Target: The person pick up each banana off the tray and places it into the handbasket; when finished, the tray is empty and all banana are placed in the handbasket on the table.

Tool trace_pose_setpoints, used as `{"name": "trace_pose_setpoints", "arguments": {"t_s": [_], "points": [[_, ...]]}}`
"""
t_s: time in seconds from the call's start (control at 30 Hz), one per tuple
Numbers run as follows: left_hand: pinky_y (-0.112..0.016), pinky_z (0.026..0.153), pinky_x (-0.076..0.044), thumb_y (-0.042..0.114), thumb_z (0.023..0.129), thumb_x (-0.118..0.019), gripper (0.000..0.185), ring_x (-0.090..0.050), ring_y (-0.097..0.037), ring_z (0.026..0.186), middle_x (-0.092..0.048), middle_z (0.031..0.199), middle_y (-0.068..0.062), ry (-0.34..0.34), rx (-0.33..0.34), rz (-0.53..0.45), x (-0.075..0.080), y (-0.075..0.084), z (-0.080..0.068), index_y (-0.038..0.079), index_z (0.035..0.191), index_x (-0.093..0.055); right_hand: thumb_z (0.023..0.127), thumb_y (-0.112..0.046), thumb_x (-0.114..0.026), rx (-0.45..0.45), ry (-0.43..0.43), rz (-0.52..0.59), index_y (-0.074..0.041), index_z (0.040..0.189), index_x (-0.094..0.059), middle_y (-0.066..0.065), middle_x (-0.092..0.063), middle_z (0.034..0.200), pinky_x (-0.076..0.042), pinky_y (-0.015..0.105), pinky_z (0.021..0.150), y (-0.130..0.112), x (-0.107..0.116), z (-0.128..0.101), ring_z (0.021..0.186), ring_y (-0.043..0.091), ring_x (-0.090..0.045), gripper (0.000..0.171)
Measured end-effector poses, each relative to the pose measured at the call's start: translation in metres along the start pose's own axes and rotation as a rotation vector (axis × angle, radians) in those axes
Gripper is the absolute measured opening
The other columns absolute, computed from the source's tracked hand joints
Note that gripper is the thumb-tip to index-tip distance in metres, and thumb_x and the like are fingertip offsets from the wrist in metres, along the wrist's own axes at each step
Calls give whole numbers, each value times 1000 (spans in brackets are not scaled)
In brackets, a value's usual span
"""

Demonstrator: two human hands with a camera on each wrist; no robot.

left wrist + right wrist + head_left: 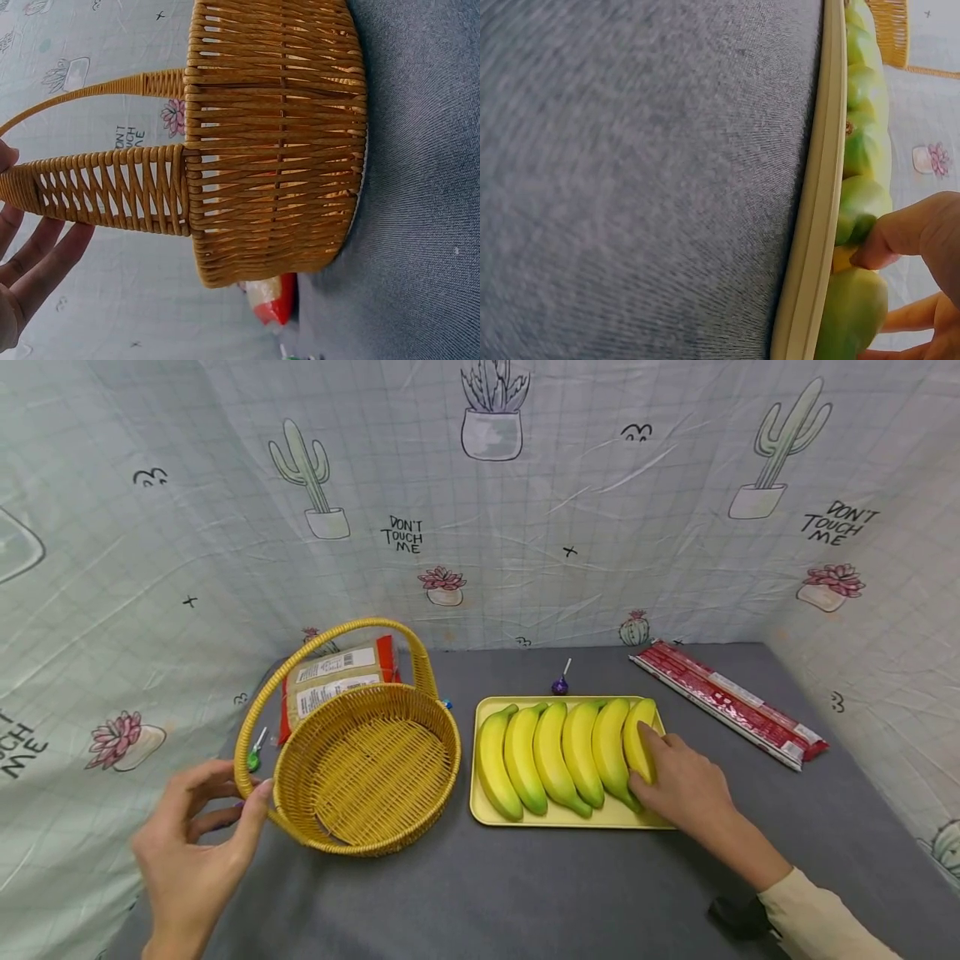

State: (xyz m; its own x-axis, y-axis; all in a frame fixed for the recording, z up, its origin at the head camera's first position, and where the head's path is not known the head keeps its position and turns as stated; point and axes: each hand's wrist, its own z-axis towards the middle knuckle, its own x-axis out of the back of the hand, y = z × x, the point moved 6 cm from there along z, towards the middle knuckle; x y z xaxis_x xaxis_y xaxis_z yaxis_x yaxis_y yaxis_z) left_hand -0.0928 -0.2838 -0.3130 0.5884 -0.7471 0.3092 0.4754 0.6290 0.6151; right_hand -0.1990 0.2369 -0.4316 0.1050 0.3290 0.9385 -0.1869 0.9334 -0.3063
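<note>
A woven yellow basket [352, 839] with a hoop handle [337, 631] stands on the grey table, nothing inside it. My left hand [242, 787] reaches around the handle's base, thumb touching the rim, fingers spread and not closed; the left wrist view shows the handle [105, 187] passing between thumb and straight fingers [37, 259]. Right of the basket a yellow tray [570, 821] holds several bananas side by side. My right hand [643, 760] grips the rightmost banana [637, 727]. In the right wrist view my thumb [900, 229] digs in beside that banana [851, 315], above the tray's rim [817, 187].
A long red packet [727, 702] lies at the back right. Behind the basket lies a brown and red packet [337, 681]. A purple lollipop [560, 685] sits behind the tray and a green one [255, 760] left of the basket. Cactus-print cloth walls enclose the table.
</note>
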Motion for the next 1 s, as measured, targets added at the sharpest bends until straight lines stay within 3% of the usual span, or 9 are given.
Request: {"name": "trace_pose_setpoints", "arguments": {"t_s": [0.2, 0.47, 0.77, 1.0], "points": [[-7, 70, -56, -18, 76, -83, 45, -69, -1, 83, -70, 101, -4, -5, -5, -4, 0, -6, -2, -15, 118, -68, 87, -26, -73, -24, 7, -10, 0, 152, -53, 28, -64, 112, -45, 43, 41, 2, 3, -1, 59, 27, -50, 73], [-8, 72, -57, -19, 77, -81, 43, -69, -4, 88, -70, 101, -6, -5, -24, -39, -2, 4, 0, -17, 118, -67, 85, -24, -74, 27, 63, -38, -3, 151, -53, 17, -59, 93, -35, 34, 40, -6, 17, -5, 59, 23, -44, 73], [-8, 73, -57, -19, 78, -81, 42, -68, -5, 88, -70, 100, -8, 13, -22, -45, -2, 9, -1, -17, 118, -68, 85, -22, -75, 150, 193, -43, -8, 151, -55, 26, -66, 115, -50, 42, 41, -30, 36, -10, 82, 36, -63, 70], [-8, 73, -57, -20, 77, -81, 42, -68, -6, 89, -70, 100, -8, 18, -27, -50, -2, 9, 0, -17, 117, -69, 84, -21, -75, 168, 186, -38, -11, 154, -54, 25, -65, 119, -53, 42, 42, -43, 42, -7, 87, 37, -63, 74]]}}
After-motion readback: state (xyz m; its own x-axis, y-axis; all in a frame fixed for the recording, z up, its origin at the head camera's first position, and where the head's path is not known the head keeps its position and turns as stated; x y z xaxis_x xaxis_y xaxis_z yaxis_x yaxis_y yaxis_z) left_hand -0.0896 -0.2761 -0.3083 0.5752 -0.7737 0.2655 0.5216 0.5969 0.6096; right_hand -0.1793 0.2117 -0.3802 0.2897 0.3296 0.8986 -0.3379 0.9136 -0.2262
